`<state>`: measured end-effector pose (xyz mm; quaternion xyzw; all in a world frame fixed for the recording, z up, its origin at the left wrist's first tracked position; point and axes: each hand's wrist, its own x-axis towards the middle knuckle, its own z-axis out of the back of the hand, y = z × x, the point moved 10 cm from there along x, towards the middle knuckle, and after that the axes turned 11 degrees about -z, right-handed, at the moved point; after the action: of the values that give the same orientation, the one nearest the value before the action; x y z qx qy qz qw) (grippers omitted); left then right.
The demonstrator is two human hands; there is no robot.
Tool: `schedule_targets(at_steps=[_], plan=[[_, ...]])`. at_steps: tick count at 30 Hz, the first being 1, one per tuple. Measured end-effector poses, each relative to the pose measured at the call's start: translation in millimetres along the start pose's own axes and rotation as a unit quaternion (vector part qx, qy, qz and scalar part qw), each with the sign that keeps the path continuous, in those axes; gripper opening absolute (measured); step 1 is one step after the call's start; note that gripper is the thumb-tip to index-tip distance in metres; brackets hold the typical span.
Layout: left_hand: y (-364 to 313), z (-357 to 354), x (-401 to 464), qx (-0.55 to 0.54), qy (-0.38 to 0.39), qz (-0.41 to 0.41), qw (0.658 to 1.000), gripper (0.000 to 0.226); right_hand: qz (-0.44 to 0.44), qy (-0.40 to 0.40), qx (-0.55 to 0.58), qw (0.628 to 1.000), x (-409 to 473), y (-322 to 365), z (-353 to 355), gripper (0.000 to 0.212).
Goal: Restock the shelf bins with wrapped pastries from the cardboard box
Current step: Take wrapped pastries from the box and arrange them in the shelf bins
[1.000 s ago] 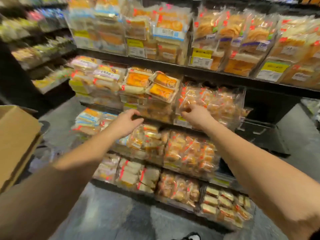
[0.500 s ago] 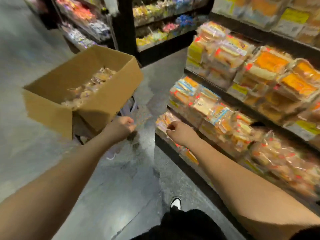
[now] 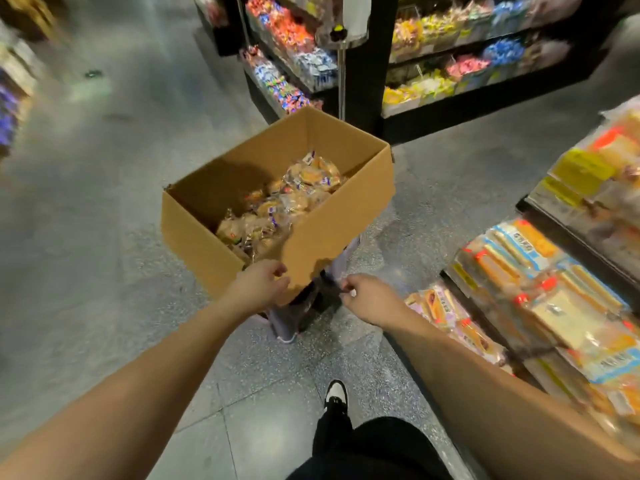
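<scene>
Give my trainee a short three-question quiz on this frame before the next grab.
1. True or false: the cardboard box holds wrapped pastries.
2. Which hand is nearer the box's front corner? A) left hand B) right hand
3. Fill in: the shelf bins are on the person's ____ side.

Key: 1 true; 2 A; 3 right.

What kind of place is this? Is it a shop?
Most likely a shop, perhaps a snack or grocery store. Black shelves hold bright wrapped sweets, nearer shelves carry wrapped pastries with price labels, and an open cardboard box of more pastries waits in the aisle.
</scene>
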<state>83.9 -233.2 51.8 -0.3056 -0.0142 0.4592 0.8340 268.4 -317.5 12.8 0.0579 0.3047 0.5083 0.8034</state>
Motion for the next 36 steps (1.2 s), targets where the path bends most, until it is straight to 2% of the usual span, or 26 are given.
schedule_targets(at_steps=[4,10,16,19,23,28,32,36], plan=[[33,25,49,-0.010,0.002,0.021,1.000,0.019,0.002,0.041,0.001,0.999,67,25,11,0.025],[91,59,114,-0.024,-0.007,0.076,0.997,0.023,0.014,0.037,-0.034,0.999,143,55,34,0.031],[147,72,180,-0.019,0.025,0.093,0.995,0.021,-0.024,0.011,-0.039,0.999,213,73,48,0.031],[167,75,220,-0.018,0.051,0.071,0.996,0.018,-0.049,0.000,-0.048,0.998,243,81,51,0.033],[185,78,289,-0.009,0.097,0.027,0.995,0.018,-0.127,-0.009,-0.081,0.988,284,80,57,0.034],[188,63,370,0.029,0.149,-0.064,0.986,0.029,-0.201,-0.024,-0.177,0.963,338,85,66,0.036],[182,34,419,0.088,0.178,-0.132,0.971,0.038,-0.272,0.032,-0.218,0.937,373,80,44,0.043],[175,-9,445,0.168,0.216,-0.195,0.942,0.067,-0.310,0.090,-0.254,0.912,394,65,4,0.048]])
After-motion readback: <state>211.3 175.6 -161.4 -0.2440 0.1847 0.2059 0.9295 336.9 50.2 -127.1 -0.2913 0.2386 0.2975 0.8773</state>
